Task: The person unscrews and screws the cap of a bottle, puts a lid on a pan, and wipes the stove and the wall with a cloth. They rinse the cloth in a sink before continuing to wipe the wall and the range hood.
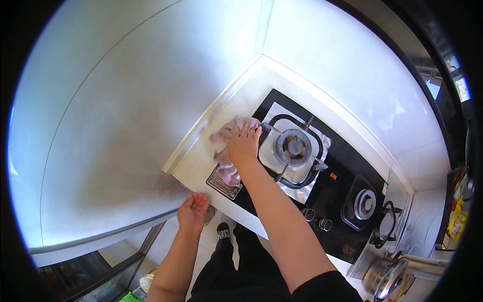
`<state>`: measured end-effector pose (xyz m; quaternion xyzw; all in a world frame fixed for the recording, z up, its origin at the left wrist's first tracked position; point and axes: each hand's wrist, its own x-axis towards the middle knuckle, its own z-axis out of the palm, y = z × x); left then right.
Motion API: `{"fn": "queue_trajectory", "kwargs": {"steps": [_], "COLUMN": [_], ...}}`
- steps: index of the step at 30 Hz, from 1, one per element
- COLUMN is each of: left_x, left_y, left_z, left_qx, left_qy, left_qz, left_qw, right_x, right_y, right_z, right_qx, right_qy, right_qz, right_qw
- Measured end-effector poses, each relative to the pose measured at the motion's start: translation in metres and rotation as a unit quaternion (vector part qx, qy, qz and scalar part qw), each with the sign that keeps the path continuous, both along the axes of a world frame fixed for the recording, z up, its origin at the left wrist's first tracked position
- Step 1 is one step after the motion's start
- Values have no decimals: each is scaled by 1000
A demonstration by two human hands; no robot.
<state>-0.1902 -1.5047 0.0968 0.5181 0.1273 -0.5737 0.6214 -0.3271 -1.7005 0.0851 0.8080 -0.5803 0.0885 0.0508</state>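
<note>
A crumpled pink and white cloth (227,171) lies on the pale counter beside the left edge of the black gas hob (274,96). My right hand (244,143) holds it against the surface from above, fingers reaching over it toward the hob; the palm side is hidden. Just right of those fingers stands the large left burner (293,147), with a black pan support and foil around it. My left hand (193,211) is empty, palm up with loosely curled fingers, just off the counter's front edge.
Two knobs (317,219) sit at the hob's front. Its right burner (365,204) has no pan support over it; a black pan support (387,226) stands farther right, near a steel pot (383,276). White walls (151,100) border the counter at left and back.
</note>
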Motion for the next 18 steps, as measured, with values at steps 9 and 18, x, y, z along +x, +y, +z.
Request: {"fn": "queue_trajectory", "kwargs": {"steps": [9, 18], "left_x": [11, 4], "left_y": [-52, -70], "left_z": [-7, 8], "left_qx": [-66, -40], "left_qy": [-30, -38], "left_qz": [59, 64], "left_qw": [996, 996], "right_x": [22, 18], "right_y": [71, -18], "right_z": [-19, 24], "right_qx": [16, 94], "right_qy": [-25, -33], "right_qz": [70, -7], "right_qw": [997, 995]}}
